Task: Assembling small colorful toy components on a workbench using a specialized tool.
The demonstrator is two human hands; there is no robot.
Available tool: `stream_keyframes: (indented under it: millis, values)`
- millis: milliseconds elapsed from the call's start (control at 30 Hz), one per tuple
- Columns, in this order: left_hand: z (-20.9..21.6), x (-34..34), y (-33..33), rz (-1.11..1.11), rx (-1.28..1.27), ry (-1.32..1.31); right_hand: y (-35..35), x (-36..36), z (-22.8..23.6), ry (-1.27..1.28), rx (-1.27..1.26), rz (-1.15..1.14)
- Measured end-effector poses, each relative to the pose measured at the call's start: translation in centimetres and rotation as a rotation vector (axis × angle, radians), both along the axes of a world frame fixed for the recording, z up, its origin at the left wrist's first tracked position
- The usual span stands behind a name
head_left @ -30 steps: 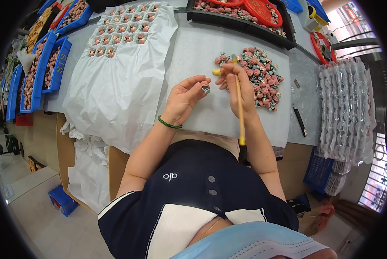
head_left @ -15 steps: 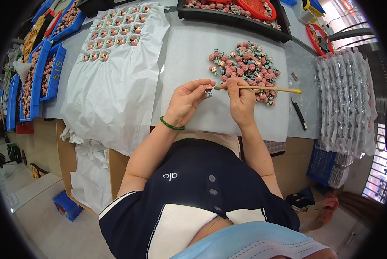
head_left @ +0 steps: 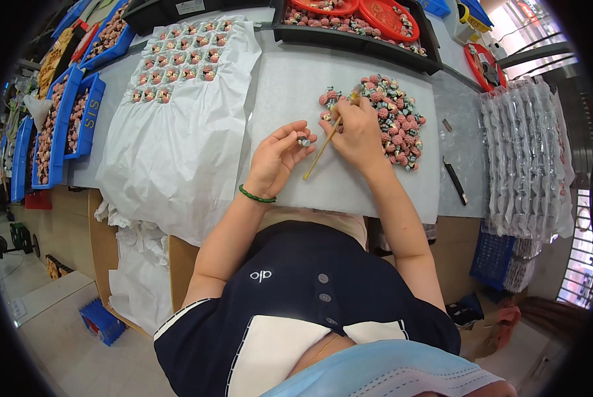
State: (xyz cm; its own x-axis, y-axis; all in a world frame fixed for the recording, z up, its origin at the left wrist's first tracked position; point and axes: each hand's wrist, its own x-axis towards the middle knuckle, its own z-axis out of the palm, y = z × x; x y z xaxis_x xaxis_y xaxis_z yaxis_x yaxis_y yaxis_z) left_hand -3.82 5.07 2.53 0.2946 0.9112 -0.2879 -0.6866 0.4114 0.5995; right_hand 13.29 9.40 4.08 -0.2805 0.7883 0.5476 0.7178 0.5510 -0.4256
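Note:
My left hand (head_left: 274, 157), a green bracelet at its wrist, pinches a small figurine (head_left: 303, 141) with a grey base; fingers cover most of it. Over the left edge of a pile of pink-headed figurines (head_left: 397, 126) is my right hand (head_left: 357, 134), closed on a thin wooden-handled brush (head_left: 319, 157). The brush slants, its handle end toward me and its bristle end over the pile. My right fingertips reach down among the leftmost figurines; whether they touch one I cannot tell.
To the left, white paper (head_left: 170, 152) lies under a clear tray (head_left: 184, 56) with rows of figurines. A black tray (head_left: 356, 36) with red dishes stands at the back. A black pen-like tool (head_left: 455, 180) and stacked clear blister trays (head_left: 524, 159) are at right. Blue bins (head_left: 61, 126) line the far left.
My right hand has moved away from the left one, up to the pile's left edge, and the brush has swung from level to slanting. My left hand has turned and lowered slightly with its figurine.

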Motion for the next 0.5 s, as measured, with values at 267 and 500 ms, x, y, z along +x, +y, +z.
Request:
stream_keyframes:
  millis: [267,500]
  values:
    - [0.6,-0.3,0.2,-0.012,0.026,0.279,-1.3,-1.3,0.6,0.096,-0.07,0.077]
    - [0.0,0.8,0.6,-0.139,0.184,0.348,-4.9,-1.5,-0.5,0.665,-0.253,0.081]
